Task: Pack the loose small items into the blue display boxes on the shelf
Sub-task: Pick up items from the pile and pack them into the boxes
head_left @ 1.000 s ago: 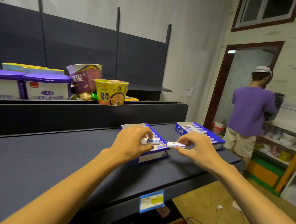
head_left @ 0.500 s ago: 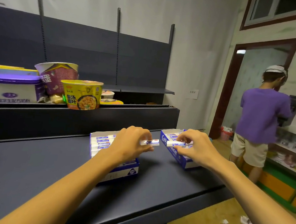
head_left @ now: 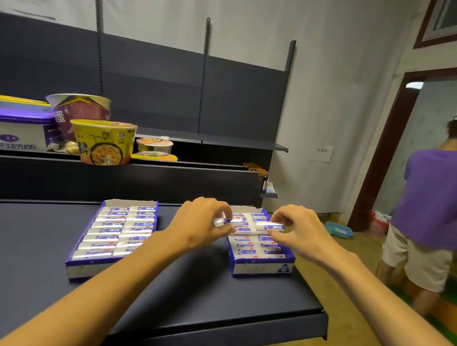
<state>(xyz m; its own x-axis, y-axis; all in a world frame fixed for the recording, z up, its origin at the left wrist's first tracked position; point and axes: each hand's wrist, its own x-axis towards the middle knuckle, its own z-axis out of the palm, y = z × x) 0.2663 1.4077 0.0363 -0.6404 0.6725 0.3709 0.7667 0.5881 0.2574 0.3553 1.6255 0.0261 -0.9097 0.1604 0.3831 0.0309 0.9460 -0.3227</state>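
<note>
Blue display boxes, centre frame: my left hand [head_left: 200,224] and right hand [head_left: 301,230] each pinch one white stick [head_left: 232,221] [head_left: 269,226] over the right box [head_left: 262,265]; the left box [head_left: 82,268] sits full.

Light: dim, even indoor light; a bright ceiling lamp [head_left: 414,84] glows beyond the doorway.
Shadows: soft, faint on the dark blue metal shelf [head_left: 30,241].
Blur: person in purple shirt [head_left: 437,201] smeared.
Distortion: wide-angle bending at edges.
</note>
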